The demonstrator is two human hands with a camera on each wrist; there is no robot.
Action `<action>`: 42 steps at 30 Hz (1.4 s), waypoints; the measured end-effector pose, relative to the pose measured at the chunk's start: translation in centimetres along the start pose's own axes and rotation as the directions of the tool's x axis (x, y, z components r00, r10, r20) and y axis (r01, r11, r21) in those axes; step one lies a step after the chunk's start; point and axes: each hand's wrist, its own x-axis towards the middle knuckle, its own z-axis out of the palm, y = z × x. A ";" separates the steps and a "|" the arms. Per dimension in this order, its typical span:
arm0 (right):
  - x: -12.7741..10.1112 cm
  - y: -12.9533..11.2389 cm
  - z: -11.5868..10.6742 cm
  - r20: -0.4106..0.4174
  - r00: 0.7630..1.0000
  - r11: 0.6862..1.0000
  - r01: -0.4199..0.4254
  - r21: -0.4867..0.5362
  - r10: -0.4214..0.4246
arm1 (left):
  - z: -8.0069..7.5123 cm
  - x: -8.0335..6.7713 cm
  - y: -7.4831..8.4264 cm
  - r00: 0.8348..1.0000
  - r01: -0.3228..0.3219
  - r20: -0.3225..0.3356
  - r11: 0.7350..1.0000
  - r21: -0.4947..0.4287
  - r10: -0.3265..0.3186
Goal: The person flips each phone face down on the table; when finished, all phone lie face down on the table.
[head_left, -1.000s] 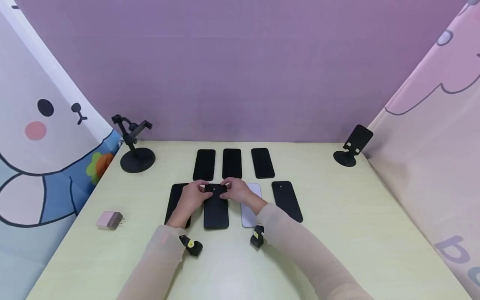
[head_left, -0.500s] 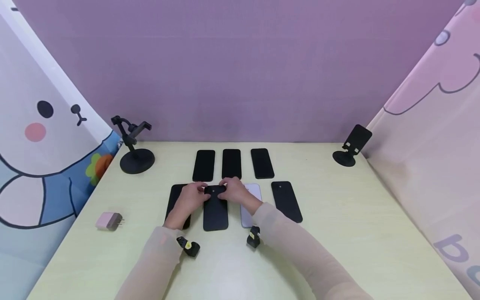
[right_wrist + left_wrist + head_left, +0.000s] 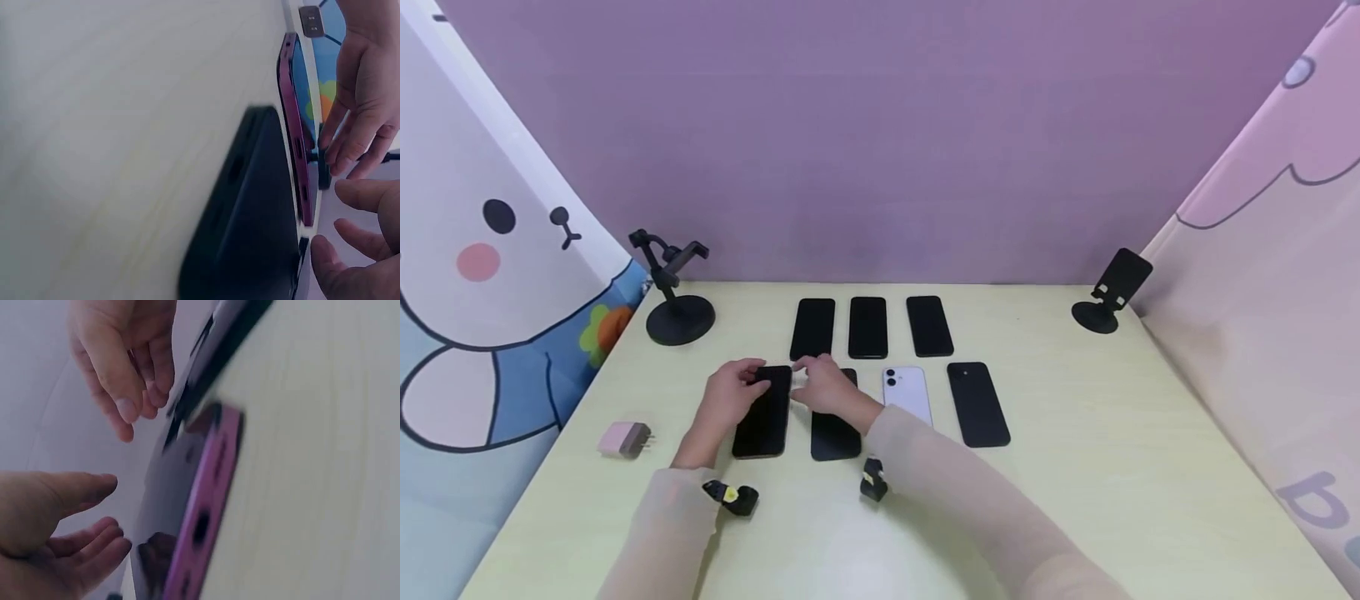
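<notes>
Both hands (image 3: 775,392) at one phone (image 3: 763,412) — fingers loose.

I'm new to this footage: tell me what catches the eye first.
Two hands meet over the near row of phones: the left hand and the right hand both reach the far end of a purple-edged phone. A white phone stands out among the black ones, and cartoon curtains flank the table.

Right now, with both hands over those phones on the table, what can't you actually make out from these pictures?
- Whether the left hand grips the purple-edged phone or only touches it: head view too small, wrist views blurred.
- The far end of the black phone beside it: the right hand covers it in the head view.
- What the small pink block is: too small in the head view.
- The person's arms near the elbows: cut off by the bottom edge.
</notes>
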 end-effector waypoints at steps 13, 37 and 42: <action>1.3 -1.5 2.0 0.011 0.998 0.998 -0.067 -0.002 0.067 | -1.4 -0.5 -2.8 0.996 0.087 0.021 0.996 0.010 -0.087; 1.5 -2.1 3.0 -0.108 0.981 0.971 -0.141 0.193 0.163 | -1.5 0.2 -3.2 0.995 0.058 0.086 0.998 0.003 -0.058; 1.6 -1.8 2.5 -0.119 0.980 0.941 -0.116 0.318 0.161 | -1.3 0.3 -2.8 0.994 0.056 0.090 0.998 0.016 -0.057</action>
